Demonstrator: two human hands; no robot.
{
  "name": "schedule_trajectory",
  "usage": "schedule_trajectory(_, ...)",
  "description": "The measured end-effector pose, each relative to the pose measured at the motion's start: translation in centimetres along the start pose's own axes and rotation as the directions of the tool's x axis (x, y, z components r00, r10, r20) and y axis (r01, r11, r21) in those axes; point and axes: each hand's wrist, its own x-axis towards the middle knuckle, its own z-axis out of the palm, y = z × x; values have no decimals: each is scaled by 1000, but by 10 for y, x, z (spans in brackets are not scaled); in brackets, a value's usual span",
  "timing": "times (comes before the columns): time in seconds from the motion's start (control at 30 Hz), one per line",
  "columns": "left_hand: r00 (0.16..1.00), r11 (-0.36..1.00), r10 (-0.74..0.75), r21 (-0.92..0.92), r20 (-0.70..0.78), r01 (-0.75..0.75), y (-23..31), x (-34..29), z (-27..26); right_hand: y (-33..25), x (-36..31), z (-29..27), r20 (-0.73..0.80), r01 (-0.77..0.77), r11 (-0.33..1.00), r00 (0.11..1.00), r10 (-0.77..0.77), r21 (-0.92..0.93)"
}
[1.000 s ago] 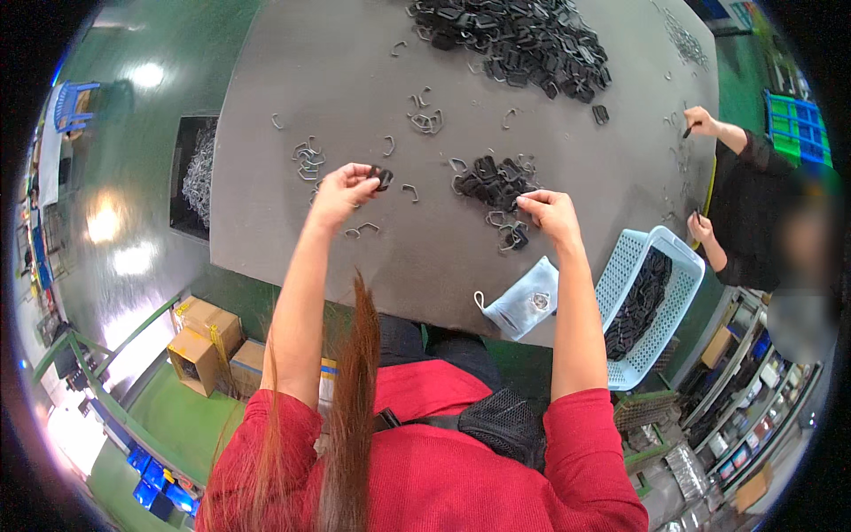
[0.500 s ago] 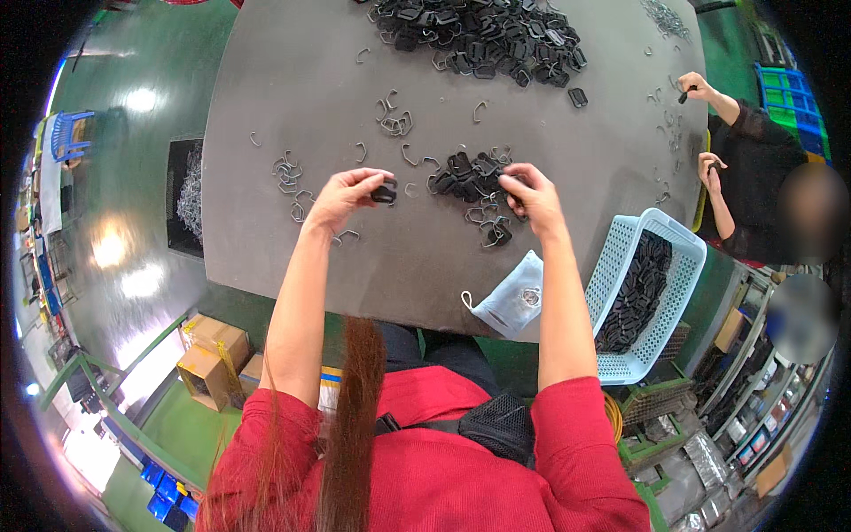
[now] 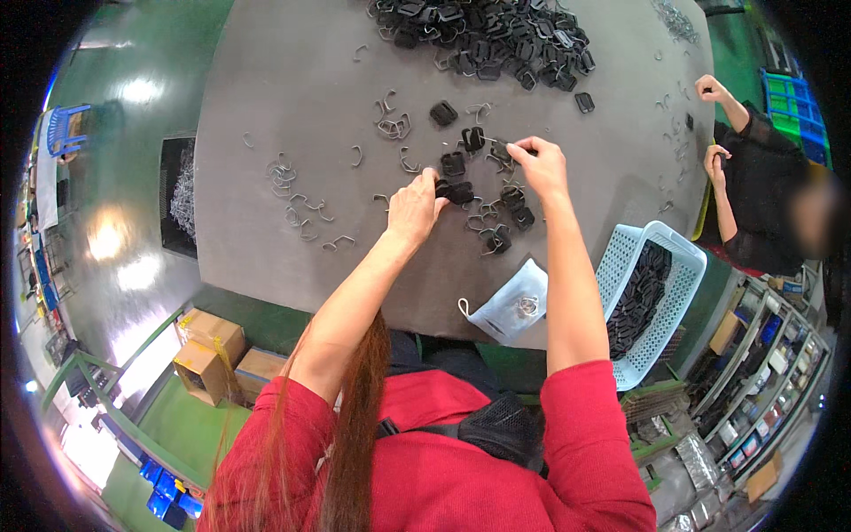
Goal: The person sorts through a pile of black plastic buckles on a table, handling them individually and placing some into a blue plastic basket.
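Note:
My left hand (image 3: 415, 209) is closed at the left of a loose cluster on the grey table. A black plastic buckle (image 3: 456, 192) lies at its fingertips, and a dark piece sits between thumb and forefinger. To the right, my right hand (image 3: 541, 167) pinches a small black buckle (image 3: 503, 152), partly hidden by the fingers. Between and around the hands lie several more black buckles, among them one upper buckle (image 3: 443, 113) and one middle buckle (image 3: 453, 164). Bent metal wire hooks (image 3: 483, 213) are mixed in among them.
A large heap of black buckles (image 3: 496, 44) covers the far table. More wire hooks (image 3: 282, 175) lie at left. A light-blue pouch (image 3: 505, 306) rests at the near edge, beside a blue basket (image 3: 687, 253) holding black pieces. A co-worker's hands (image 3: 716, 164) are at the right edge.
My left hand has moved right to the cluster, and my right hand has shifted slightly up. The compact bunch of buckles is now spread apart, with one lying farther up the table.

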Motion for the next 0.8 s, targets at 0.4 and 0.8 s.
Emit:
schedule_trajectory(0.4,915,71,149,-927,375,368,-30,12,-80,40,-55,-58,448,-387,309,880,-160,869)
schedule_trajectory(0.8,944,996,45,92,-327,-16,-7,121,-23,-43,22,13,355,405,838,893,-277,-366)
